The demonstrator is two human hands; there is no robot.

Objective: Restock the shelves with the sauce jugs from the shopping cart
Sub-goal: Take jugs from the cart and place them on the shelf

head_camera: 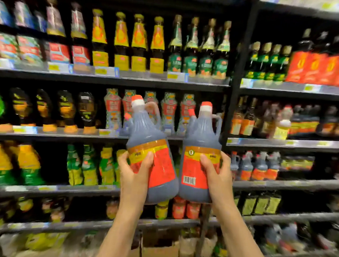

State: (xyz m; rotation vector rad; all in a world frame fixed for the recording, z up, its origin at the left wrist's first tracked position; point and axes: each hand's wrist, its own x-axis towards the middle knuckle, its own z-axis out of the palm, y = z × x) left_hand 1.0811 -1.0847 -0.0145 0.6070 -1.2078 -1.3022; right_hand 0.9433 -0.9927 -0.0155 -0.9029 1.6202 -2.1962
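Observation:
I hold two dark sauce jugs with red-and-white caps and red-and-yellow labels up in front of the shelves. My left hand grips the left jug by its lower body; this jug tilts to the left. My right hand grips the right jug, which stands nearly upright with its barcode facing me. The two jugs touch at their bases. Matching jugs stand in a row on a shelf to the right, at about the height of my hands. The shopping cart is out of view.
Black shelving fills the view, with a dark upright post between two bays. Sauce bottles crowd the upper shelves. A dark gap shows on the left mid shelf. Cardboard boxes sit at floor level.

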